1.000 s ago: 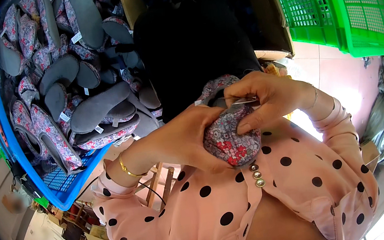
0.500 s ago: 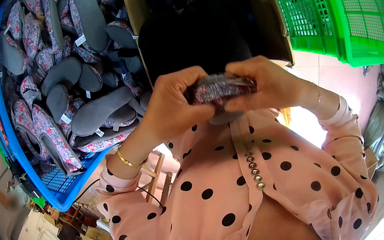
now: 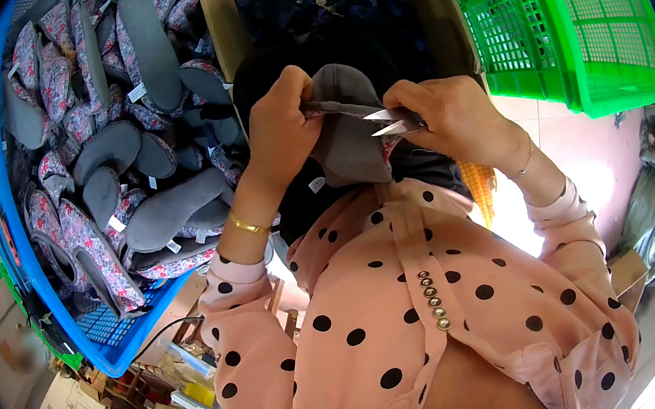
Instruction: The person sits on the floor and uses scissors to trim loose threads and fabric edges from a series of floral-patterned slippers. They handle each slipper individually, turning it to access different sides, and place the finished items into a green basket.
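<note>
A grey slipper (image 3: 349, 151) with a bit of floral cloth at its edge hangs in front of my body. My left hand (image 3: 280, 132) is closed on its raised rim, at the left side. In my right hand (image 3: 457, 115) is a small pair of scissors (image 3: 389, 121), its two pointed blades apart and directed left at the slipper's rim. Whether the blades touch the cloth or a thread, I cannot tell. A white tag (image 3: 317, 184) sticks out at the slipper's lower left. My fingers partly hide the scissors' handles.
On the left, a blue plastic basket (image 3: 112, 362) holds a heap of floral slippers (image 3: 151, 49) with grey soles. Beyond my hands stands a cardboard box (image 3: 221, 18) with dark scraps inside. Green plastic crates (image 3: 590, 75) stand at the right, near a clear plastic bag (image 3: 648, 189).
The slipper has turned from its floral side to its grey side and opened out. My hands have moved slightly farther away, and the scissors' open blades now show at my right hand.
</note>
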A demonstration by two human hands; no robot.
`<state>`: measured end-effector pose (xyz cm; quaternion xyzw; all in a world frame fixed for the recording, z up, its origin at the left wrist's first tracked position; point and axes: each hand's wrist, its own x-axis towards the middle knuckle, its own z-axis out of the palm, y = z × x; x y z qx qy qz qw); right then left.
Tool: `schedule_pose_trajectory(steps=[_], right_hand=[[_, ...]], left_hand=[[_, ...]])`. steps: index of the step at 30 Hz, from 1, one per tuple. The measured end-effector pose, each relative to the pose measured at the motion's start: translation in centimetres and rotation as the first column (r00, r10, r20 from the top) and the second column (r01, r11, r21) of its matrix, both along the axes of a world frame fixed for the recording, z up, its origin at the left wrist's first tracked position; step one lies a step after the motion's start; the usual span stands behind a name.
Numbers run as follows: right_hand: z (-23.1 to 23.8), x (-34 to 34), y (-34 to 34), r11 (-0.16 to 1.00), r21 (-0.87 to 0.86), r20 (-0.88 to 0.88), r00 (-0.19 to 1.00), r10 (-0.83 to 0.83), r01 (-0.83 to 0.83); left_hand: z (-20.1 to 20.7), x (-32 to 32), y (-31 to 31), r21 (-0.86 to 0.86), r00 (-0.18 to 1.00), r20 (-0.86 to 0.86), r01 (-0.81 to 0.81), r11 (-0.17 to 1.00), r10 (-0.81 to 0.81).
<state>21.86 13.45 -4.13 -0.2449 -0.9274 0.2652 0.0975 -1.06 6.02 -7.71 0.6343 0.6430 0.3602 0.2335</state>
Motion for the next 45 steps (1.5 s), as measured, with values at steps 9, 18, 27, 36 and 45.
schedule_pose_trajectory(steps=[9, 18, 27, 36, 45], right_hand=[[-5.9, 0.3, -1.6, 0.904, 0.198, -0.164, 0.922, -0.351, 0.379], [-2.5, -0.1, 1.3, 0.531, -0.821, -0.205, 0.758, -0.619, 0.211], [-5.8, -1.9, 3.2, 0.733, -0.653, -0.316, 0.811, -0.492, 0.19], [-2.7, 0.0, 3.7, 0.904, -0.123, -0.207, 0.88, -0.427, 0.41], [1.7, -1.1, 3.5, 0.949, 0.302, 0.126, 0.982, -0.138, 0.095]], left_hand=[[0.3, -0.2, -1.5, 0.039, 0.991, -0.117, 0.073, 0.997, -0.068], [-1.6, 1.5, -1.0, 0.123, 0.999, -0.006, 0.039, 0.992, -0.039], [0.5, 3.0, 0.7, 0.029, 0.984, 0.173, -0.044, 0.999, 0.038], [-0.3, 3.9, 1.7, -0.27, 0.579, 0.769, -0.088, 0.959, 0.27], [-0.6, 4.0, 1.7, -0.253, 0.431, 0.864, -0.074, 0.965, 0.26]])
